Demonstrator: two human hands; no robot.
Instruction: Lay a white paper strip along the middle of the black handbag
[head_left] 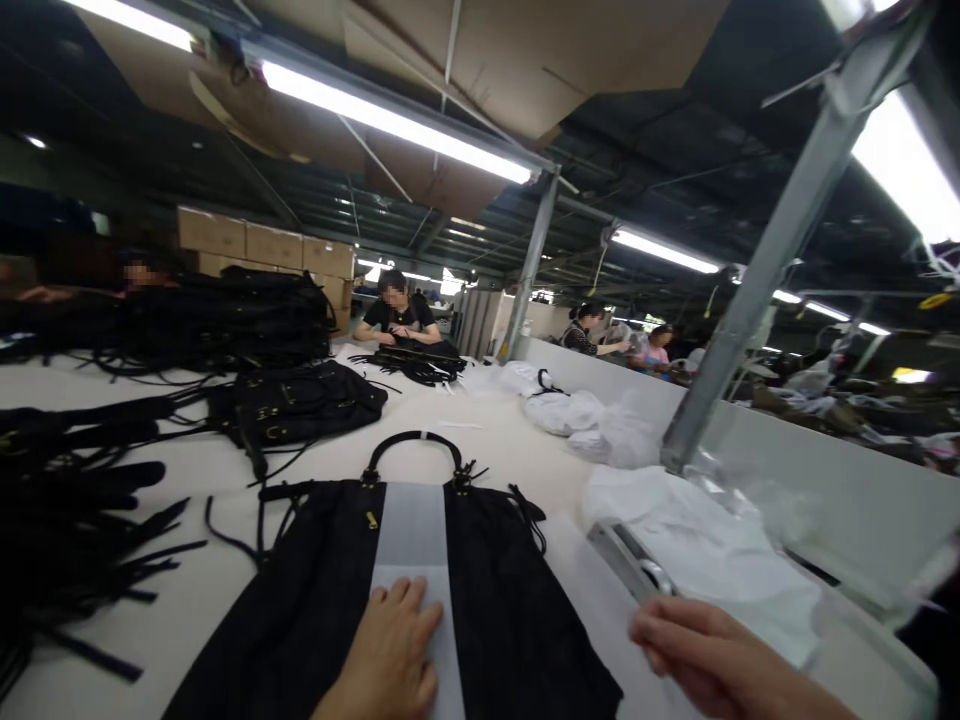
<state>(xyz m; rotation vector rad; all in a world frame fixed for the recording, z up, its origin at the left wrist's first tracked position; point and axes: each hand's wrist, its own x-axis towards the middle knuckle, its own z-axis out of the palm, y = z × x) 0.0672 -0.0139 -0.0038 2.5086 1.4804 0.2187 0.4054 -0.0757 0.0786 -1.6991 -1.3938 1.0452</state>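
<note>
Black handbag, pale grey-white strip down middle; white table; white wrapping sheets.

A: Cut off? Left hand wrist runs off the near edge, right hand too, its fingertips blurred.
B: Black bag?
A: Near end is out of frame, middle hidden under the white strip and the left hand.
B: Far side?
A: Workers' faces are blurred. Dark strap pile is clipped at the left edge, single straps too dark to separate.

Strip-lit workshop (cardboard overhead)
</note>
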